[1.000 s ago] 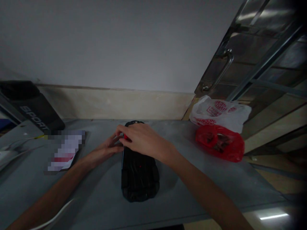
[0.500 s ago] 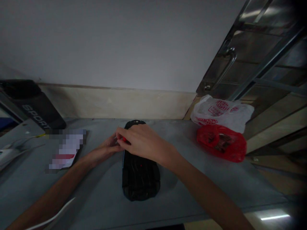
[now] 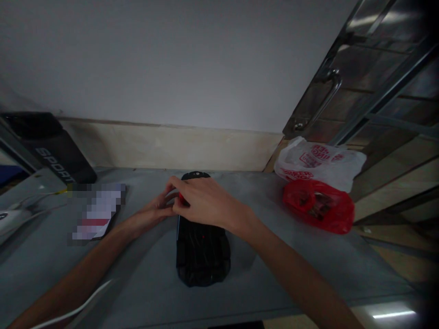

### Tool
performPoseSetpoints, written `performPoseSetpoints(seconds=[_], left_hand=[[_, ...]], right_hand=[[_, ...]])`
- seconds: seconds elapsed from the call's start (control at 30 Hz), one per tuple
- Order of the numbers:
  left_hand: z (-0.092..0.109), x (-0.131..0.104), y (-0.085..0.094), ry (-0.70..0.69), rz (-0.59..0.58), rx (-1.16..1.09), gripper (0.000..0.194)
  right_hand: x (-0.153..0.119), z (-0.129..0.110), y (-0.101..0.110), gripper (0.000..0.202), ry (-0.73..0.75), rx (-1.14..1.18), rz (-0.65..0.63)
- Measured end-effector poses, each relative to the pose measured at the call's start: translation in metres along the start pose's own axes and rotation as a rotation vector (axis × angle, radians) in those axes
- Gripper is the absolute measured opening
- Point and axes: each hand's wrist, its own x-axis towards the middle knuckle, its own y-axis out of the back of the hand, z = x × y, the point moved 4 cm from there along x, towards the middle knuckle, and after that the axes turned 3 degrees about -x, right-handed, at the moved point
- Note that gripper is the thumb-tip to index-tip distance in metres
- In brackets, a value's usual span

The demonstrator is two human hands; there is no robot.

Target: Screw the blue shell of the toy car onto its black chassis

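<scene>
Black device point(image 3: 204, 251) on the grey table point(image 3: 144, 269), right hand point(image 3: 209, 201) over its far end, fingers pinching a red piece point(image 3: 182, 199); left hand point(image 3: 156, 212) curled by the device's left edge, whether gripping I cannot tell

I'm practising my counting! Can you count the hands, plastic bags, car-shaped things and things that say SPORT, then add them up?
Hands: 2, the left hand and right hand
Plastic bags: 2, one white bag and one red bag
Black car-shaped things: 1
Black things marked SPORT: 1
Total: 6
</scene>
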Motion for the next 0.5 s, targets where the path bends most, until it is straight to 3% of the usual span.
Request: performPoseSetpoints(seconds=[0.13, 0.33, 0.5], left_hand=[[0.0052, -0.0011, -0.0049, -0.027, 0.005, 0.004, 0.064], [0.0023, -0.0006, -0.0029, -0.011, 0.013, -0.028, 0.078], [0.0056, -0.0027, -0.0052, -0.007, 0.023, -0.026, 0.065]], right_hand=[[0.0025, 0.0009, -0.0044, 0.028, 0.041, 0.026, -0.016], [0.0024, 0.0053, -0.0027, 0.025, -0.055, -0.056, 0.005], [0.0022, 0.0031, -0.0025, 0.034, 0.012, 0.003, 0.009]])
